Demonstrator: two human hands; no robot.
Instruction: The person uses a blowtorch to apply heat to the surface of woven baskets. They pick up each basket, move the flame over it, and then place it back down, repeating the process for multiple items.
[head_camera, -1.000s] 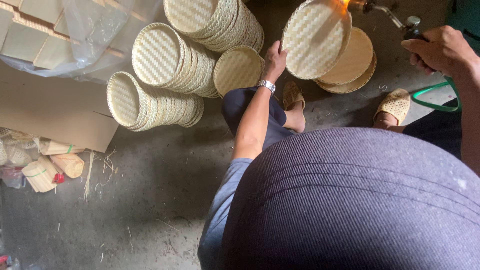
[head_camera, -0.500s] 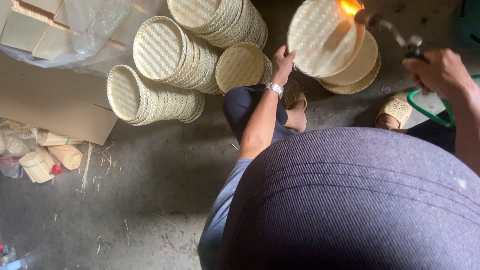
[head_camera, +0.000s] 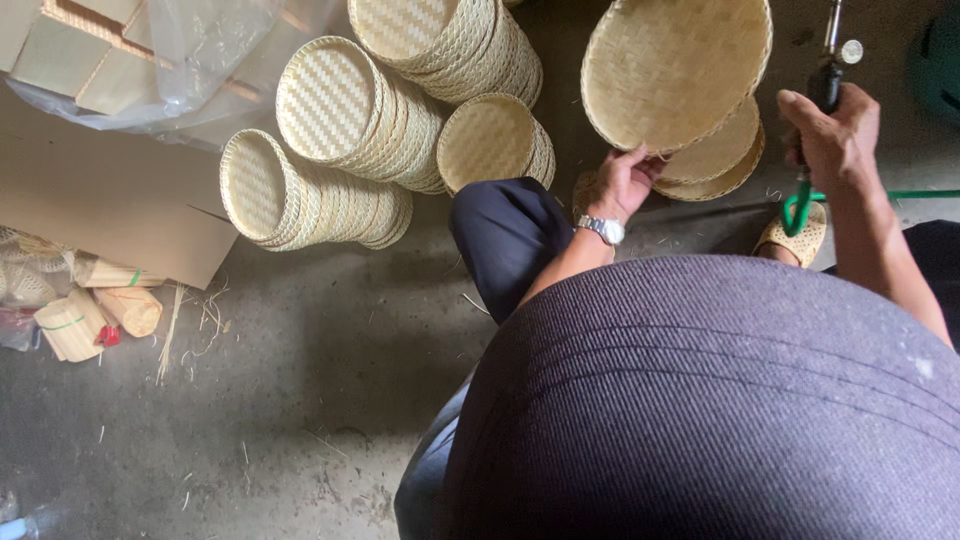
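My left hand (head_camera: 622, 183) pinches the lower rim of a round, pale woven bamboo tray (head_camera: 676, 68), held tilted above two stacked trays (head_camera: 722, 160). Judged light, stiff, brittle-edged: best gripped at the rim. My right hand (head_camera: 832, 135) is closed round a metal torch handle (head_camera: 826, 80).

Single head camera, looking steeply down, close.

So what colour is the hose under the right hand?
Green hose, looping below the right hand; the head view shows it.
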